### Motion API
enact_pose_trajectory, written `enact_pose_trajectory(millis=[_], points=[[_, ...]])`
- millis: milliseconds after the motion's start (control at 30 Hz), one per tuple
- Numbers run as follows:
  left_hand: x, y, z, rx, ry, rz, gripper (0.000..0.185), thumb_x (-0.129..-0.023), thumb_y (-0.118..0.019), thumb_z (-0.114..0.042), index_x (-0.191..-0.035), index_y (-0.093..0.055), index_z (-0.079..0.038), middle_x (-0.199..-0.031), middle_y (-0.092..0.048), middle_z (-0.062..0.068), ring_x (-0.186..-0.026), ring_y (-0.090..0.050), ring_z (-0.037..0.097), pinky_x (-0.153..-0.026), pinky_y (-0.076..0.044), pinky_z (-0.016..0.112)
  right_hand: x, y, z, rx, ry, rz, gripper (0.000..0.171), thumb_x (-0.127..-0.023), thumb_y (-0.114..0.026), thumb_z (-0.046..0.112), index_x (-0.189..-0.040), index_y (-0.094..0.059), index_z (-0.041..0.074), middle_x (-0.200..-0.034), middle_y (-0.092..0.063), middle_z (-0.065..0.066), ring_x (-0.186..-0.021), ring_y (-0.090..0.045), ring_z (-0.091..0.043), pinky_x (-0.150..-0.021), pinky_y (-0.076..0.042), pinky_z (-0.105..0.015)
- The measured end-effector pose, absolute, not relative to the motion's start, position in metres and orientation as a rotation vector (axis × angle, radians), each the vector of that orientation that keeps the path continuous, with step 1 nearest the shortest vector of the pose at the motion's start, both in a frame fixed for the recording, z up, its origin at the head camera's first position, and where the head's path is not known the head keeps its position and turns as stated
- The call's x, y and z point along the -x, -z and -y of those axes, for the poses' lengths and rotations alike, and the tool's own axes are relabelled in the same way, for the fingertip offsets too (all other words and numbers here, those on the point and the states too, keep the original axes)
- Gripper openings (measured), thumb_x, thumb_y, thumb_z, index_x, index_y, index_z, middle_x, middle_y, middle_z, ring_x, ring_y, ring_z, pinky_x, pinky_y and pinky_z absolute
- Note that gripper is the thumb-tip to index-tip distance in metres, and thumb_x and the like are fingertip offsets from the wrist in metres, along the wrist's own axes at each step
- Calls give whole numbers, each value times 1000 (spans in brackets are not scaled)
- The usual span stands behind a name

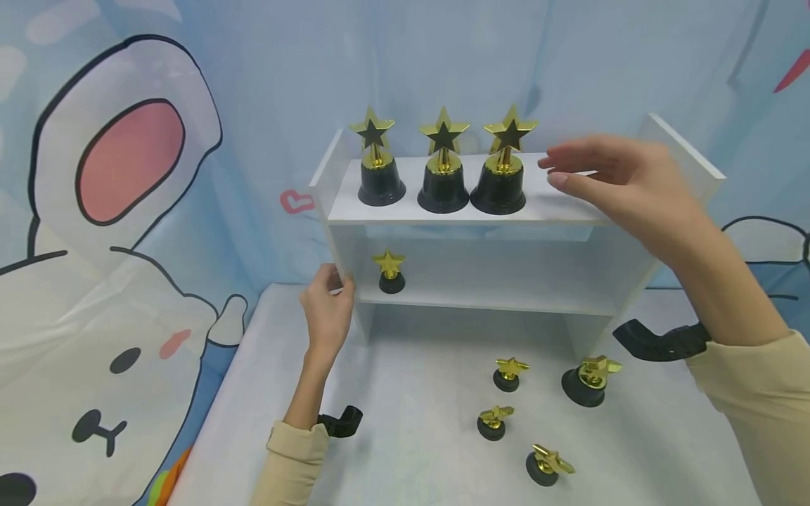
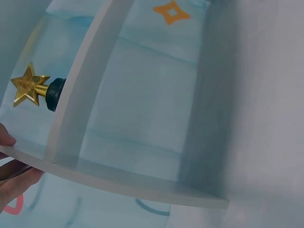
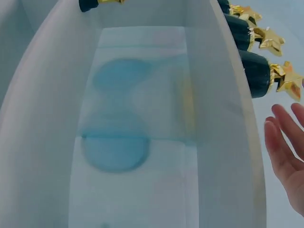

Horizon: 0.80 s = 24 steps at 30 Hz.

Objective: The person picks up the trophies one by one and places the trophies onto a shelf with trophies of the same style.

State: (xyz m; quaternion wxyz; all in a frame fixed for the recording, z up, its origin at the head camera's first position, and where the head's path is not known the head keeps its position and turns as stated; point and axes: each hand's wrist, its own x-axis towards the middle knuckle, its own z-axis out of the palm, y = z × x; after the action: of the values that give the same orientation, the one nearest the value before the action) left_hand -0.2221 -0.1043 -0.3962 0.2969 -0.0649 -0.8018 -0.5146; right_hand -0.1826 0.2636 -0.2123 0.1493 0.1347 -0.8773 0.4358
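No writing or labels can be read on anything here. The left hand (image 1: pixel 328 309) grips the near left edge of the white shelf (image 1: pixel 443 211), thumb and fingers curled round its side panel at the level of the lower board. The right hand (image 1: pixel 616 186) hovers open over the right part of the top board, fingers straight and slightly spread, holding nothing; its fingertips are just beside the rightmost large trophy (image 1: pixel 503 165).

The top board carries three large star trophies in a row, the other two being the middle trophy (image 1: pixel 443 169) and the left trophy (image 1: pixel 376 161). On the lower board stands one small trophy (image 1: pixel 390 273), near its left end.

On the table (image 1: pixel 411 393) in front of the shelf lie four more trophies (image 1: pixel 506 374), well apart from both hands.
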Motion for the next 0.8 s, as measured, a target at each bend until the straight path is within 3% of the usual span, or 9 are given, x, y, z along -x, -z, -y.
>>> enact_pose_trajectory(millis=[100, 300, 567, 800], points=[[222, 396, 104, 164, 1369, 2137, 14, -94, -63, -1, -105, -71, 2, -93, -76, 22, -87, -77, 35, -71, -65, 47, 172, 217, -266, -384, -1281, 2469, 34, -97, -72, 21, -130, -71, 14, -118, -72, 15, -97, -70, -2, -81, -49, -5], [221, 396, 104, 168, 1375, 2138, 12, -95, -64, 0, -104, -71, 2, -93, -76, 23, -88, -77, 36, -73, -65, 47, 153, 224, -269, -414, -1261, 2445, 26, -97, -72, 14, -123, -74, 11, -111, -75, 12, -85, -69, -7, -78, -48, -10], [222, 397, 107, 158, 1359, 2140, 13, -95, -64, -1, -105, -71, 2, -92, -76, 22, -87, -77, 35, -73, -65, 46, 138, 241, -272, -451, -1255, 2461, 26, -95, -73, 8, -121, -75, 9, -112, -76, 9, -100, -69, -3, -83, -49, -7], [222, 396, 105, 154, 1357, 2144, 12, -94, -64, -1, -104, -71, 2, -92, -76, 22, -87, -77, 34, -73, -65, 45, 126, 269, -282, -428, -1215, 2510, 27, -94, -73, 4, -120, -74, 11, -114, -75, 14, -101, -69, 2, -85, -50, -4]])
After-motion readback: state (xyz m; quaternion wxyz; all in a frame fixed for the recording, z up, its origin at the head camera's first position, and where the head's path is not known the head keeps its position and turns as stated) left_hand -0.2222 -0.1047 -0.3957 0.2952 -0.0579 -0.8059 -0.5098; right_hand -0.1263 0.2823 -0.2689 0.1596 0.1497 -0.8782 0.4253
